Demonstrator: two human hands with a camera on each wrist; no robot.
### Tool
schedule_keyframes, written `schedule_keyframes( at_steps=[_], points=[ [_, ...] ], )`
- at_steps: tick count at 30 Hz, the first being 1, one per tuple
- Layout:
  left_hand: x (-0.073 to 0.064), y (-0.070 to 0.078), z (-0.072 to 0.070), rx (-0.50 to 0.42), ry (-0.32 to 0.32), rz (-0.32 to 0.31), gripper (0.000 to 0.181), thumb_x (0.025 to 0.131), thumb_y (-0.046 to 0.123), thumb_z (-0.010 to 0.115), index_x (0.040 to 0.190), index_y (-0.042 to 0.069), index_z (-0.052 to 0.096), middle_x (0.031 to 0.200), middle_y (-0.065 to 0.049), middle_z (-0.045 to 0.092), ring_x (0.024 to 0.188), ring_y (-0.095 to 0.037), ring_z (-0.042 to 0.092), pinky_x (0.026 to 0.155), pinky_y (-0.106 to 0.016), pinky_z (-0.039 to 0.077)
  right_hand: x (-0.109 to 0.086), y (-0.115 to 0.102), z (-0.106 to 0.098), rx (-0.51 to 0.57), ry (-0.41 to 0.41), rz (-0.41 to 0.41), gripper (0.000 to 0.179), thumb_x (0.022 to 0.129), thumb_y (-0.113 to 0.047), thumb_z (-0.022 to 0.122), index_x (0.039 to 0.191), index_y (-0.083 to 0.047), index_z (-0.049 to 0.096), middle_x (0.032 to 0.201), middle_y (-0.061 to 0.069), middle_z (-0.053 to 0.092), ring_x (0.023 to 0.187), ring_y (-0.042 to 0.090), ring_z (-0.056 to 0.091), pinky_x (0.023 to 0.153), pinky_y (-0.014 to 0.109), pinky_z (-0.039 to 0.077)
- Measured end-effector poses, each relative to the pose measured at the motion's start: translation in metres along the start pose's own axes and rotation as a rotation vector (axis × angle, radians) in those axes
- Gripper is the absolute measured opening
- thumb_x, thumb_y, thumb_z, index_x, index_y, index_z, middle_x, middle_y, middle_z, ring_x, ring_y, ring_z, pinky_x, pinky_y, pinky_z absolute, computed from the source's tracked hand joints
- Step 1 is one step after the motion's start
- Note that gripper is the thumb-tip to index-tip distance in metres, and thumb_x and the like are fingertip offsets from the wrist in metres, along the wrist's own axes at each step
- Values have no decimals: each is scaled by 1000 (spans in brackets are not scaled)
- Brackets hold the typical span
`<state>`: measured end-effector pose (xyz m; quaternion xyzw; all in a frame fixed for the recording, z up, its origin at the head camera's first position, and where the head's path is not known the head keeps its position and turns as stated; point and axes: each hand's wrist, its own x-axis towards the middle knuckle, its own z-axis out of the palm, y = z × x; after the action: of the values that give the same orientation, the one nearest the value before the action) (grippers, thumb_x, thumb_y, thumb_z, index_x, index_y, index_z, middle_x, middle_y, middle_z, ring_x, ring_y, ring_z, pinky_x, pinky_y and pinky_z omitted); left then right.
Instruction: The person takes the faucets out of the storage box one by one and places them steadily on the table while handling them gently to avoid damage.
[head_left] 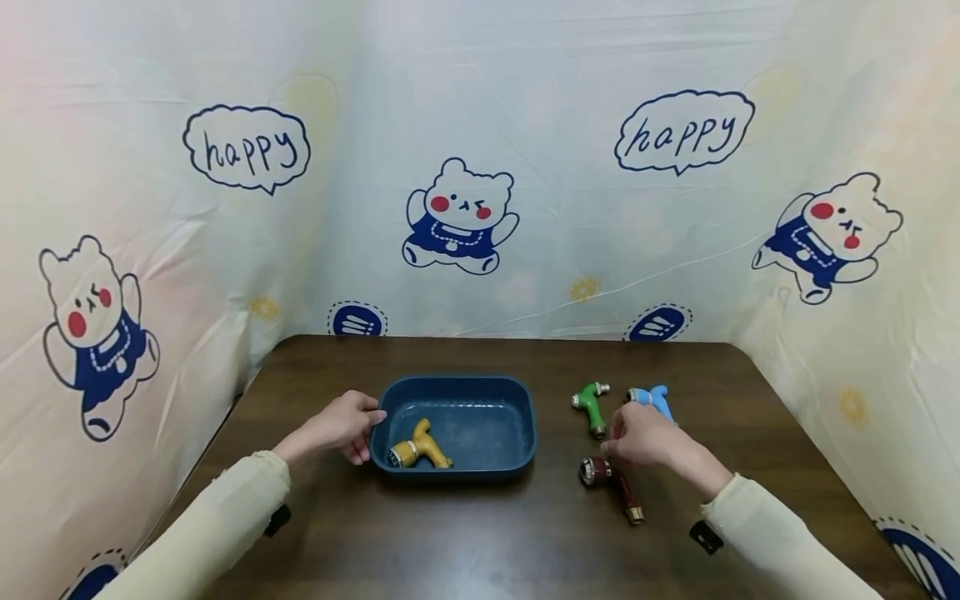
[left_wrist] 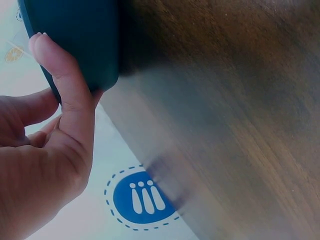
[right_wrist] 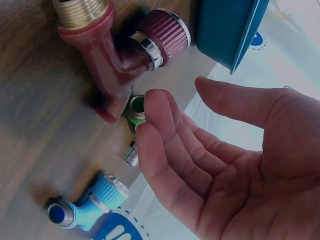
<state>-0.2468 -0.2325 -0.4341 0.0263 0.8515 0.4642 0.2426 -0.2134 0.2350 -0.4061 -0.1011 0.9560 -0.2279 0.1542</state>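
Note:
My left hand (head_left: 347, 427) grips the left rim of a dark blue rectangular tub (head_left: 483, 427), with the thumb and fingers on either side of its wall in the left wrist view. Inside, at the front left, lies a yellow tap (head_left: 426, 446). Over on the right, my right hand (head_left: 647, 435) hovers with loosely bent fingers and holds nothing. Just in front of it is a dark red tap (right_wrist: 102, 62) with a ribbed knob and brass thread. Beyond the hand lie a green tap (head_left: 592, 410) and a light blue tap (head_left: 660, 400), the latter partly hidden in the head view.
Everything rests on a dark brown wooden table (head_left: 450, 542). A pale printed curtain (head_left: 570, 208) with bears and the word "happy" hangs round its back and sides.

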Motion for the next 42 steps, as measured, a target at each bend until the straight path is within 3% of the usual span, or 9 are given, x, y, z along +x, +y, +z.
schedule_keyframes(
  at_steps=[6, 11, 22, 35, 42],
  points=[
    [-1, 4, -1, 17, 3, -5, 38, 113, 10, 47, 140, -17, 49, 69, -15, 62, 49, -18, 64, 52, -35, 62, 3, -7, -3, -8, 14, -2, 20, 93, -15, 81, 78, -8, 69, 65, 4, 65, 55, 18, 63, 51, 31, 50],
    [-1, 5, 0, 15, 8, -10, 37, 113, 9, 47, 140, -17, 49, 70, -15, 62, 49, -17, 64, 51, -35, 62, 6, -13, -5, -42, 27, -42, 22, 92, -14, 82, 75, -8, 68, 62, 2, 62, 53, 14, 58, 51, 30, 48],
    [0, 4, 1, 13, 8, -31, 39, 113, 10, 47, 143, -16, 47, 68, -15, 63, 49, -17, 64, 52, -35, 62, 11, -24, -9, -50, -24, -17, 14, 94, -15, 81, 85, -8, 72, 75, 4, 68, 63, 20, 66, 56, 33, 52],
    [-2, 5, -1, 23, -4, -39, 40, 114, 11, 47, 144, -16, 47, 70, -15, 63, 50, -17, 64, 53, -35, 62, 16, -32, -14, -116, 14, -45, 18, 92, -19, 83, 82, -10, 70, 72, 0, 63, 63, 17, 59, 58, 33, 50],
    [-1, 4, -2, 30, 1, -43, 42, 114, 11, 46, 147, -16, 43, 71, -15, 63, 50, -17, 64, 53, -35, 62, 19, -42, -16, -98, 8, -23, 20, 93, -20, 82, 82, -9, 69, 71, 3, 62, 60, 17, 58, 55, 31, 48]
  ],
)
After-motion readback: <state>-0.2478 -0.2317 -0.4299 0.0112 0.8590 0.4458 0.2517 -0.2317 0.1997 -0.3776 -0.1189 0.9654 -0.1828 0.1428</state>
